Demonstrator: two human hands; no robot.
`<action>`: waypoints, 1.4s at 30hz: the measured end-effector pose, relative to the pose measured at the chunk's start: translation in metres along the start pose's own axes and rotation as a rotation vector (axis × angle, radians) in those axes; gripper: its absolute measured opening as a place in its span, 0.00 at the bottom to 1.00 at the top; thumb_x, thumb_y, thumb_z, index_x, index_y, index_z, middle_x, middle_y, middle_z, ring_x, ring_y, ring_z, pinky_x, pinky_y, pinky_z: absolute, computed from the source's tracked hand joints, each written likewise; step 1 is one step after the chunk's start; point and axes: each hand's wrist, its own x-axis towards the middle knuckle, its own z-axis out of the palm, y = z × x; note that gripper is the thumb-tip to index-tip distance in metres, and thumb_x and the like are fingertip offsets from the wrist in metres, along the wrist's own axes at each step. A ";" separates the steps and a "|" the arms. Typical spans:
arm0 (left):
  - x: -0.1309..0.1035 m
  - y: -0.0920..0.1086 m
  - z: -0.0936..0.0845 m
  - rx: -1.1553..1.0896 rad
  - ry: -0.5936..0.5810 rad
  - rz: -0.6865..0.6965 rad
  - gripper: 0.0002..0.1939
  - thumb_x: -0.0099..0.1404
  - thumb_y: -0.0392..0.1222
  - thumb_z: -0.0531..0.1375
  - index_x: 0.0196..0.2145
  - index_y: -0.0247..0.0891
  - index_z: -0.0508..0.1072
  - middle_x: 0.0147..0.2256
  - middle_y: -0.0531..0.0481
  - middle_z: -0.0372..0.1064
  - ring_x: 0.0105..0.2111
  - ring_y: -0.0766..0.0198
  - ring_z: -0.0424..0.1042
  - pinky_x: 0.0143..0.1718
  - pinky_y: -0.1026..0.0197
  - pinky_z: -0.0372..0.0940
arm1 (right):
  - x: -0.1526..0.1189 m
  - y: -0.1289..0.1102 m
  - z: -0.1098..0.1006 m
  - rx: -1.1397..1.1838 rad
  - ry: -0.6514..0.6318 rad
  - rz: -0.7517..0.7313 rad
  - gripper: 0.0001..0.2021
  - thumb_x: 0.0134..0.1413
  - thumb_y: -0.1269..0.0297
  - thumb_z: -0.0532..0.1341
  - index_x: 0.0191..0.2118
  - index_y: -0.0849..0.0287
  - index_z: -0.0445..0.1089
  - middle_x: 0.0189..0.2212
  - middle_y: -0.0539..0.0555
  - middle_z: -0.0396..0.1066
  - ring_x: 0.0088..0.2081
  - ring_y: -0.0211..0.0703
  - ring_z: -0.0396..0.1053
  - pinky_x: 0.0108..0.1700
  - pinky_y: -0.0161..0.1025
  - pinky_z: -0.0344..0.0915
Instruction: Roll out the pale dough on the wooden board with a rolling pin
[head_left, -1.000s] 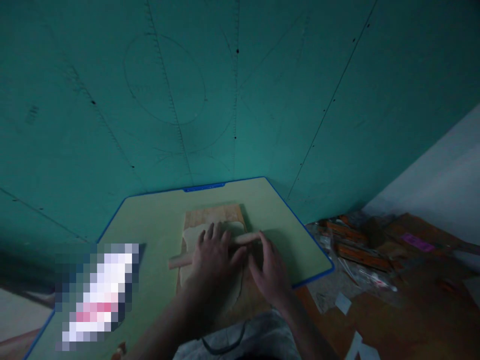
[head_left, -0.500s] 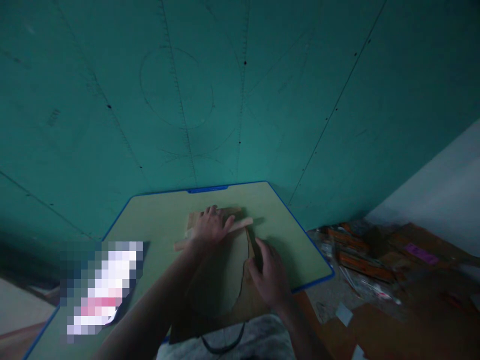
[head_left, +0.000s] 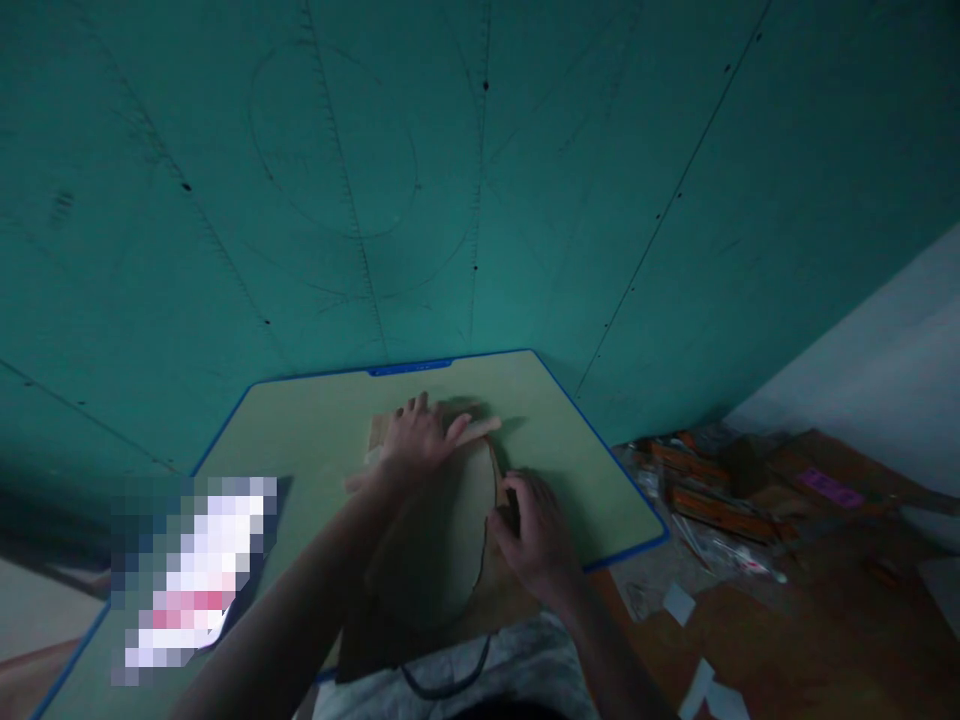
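Note:
A brown cardboard sheet [head_left: 420, 635] lies on the pale, blue-rimmed table [head_left: 315, 425] and reaches back toward my lap. A dark curved line separates its outer edge from a paler rounded area [head_left: 442, 540]. My left hand [head_left: 415, 440] presses down with its fingers spread, over a light rolled strip [head_left: 480, 431] and a flat tan piece [head_left: 377, 430]. At the sheet's right edge, my right hand [head_left: 536, 525] has its fingers curled, thumb and forefinger closing on the cardboard beside the curved line. Its other fingertips are hidden.
A green wall [head_left: 420, 200] with pencilled circles and ruled lines rises behind the table. To the left lies a blurred-out white and pink item [head_left: 202, 570]. On the floor at right are cardboard and plastic-wrapped packages [head_left: 712, 500] and several white paper scraps [head_left: 679, 604].
My right hand's fingers have curled in from a more spread position onto the cardboard's edge. The left hand stays on the strip. The view has shifted slightly.

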 end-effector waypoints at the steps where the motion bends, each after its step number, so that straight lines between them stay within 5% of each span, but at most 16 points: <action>1: 0.005 -0.003 -0.002 -0.002 -0.002 0.011 0.27 0.77 0.56 0.45 0.57 0.37 0.73 0.57 0.34 0.70 0.58 0.44 0.69 0.53 0.48 0.65 | 0.000 0.000 -0.001 0.001 0.001 -0.002 0.10 0.59 0.67 0.59 0.47 0.56 0.66 0.45 0.60 0.74 0.48 0.54 0.70 0.51 0.50 0.69; 11: -0.047 0.036 0.010 -0.045 0.031 0.027 0.29 0.75 0.60 0.48 0.58 0.35 0.70 0.58 0.33 0.69 0.57 0.42 0.68 0.54 0.46 0.64 | 0.002 -0.004 -0.007 0.033 -0.060 0.018 0.15 0.60 0.70 0.57 0.50 0.58 0.75 0.47 0.62 0.75 0.52 0.55 0.70 0.56 0.53 0.68; 20: -0.002 0.005 0.003 -0.042 -0.011 0.013 0.26 0.77 0.55 0.45 0.55 0.36 0.72 0.52 0.32 0.73 0.54 0.40 0.70 0.50 0.45 0.63 | -0.001 -0.004 -0.005 0.045 -0.053 0.070 0.17 0.62 0.71 0.56 0.49 0.54 0.80 0.49 0.60 0.75 0.50 0.51 0.73 0.53 0.48 0.72; 25: -0.025 0.021 0.011 -0.038 0.023 -0.015 0.28 0.76 0.57 0.46 0.52 0.32 0.73 0.52 0.31 0.73 0.52 0.40 0.71 0.48 0.45 0.65 | -0.002 -0.003 -0.006 0.065 -0.079 0.059 0.18 0.61 0.72 0.56 0.49 0.55 0.80 0.50 0.61 0.75 0.51 0.51 0.74 0.54 0.48 0.72; 30: -0.045 0.031 0.011 -0.052 0.019 0.064 0.18 0.76 0.50 0.50 0.49 0.37 0.74 0.52 0.38 0.74 0.52 0.48 0.72 0.49 0.50 0.66 | -0.002 -0.005 -0.008 0.023 -0.111 0.019 0.17 0.61 0.72 0.57 0.50 0.56 0.80 0.53 0.62 0.73 0.53 0.52 0.73 0.56 0.49 0.71; 42: -0.035 0.020 0.009 -0.078 0.006 0.077 0.21 0.76 0.53 0.50 0.50 0.35 0.74 0.52 0.36 0.74 0.51 0.47 0.74 0.49 0.50 0.67 | 0.023 -0.017 -0.014 -0.255 -0.257 0.029 0.20 0.64 0.68 0.58 0.59 0.58 0.75 0.60 0.67 0.69 0.58 0.58 0.69 0.59 0.55 0.67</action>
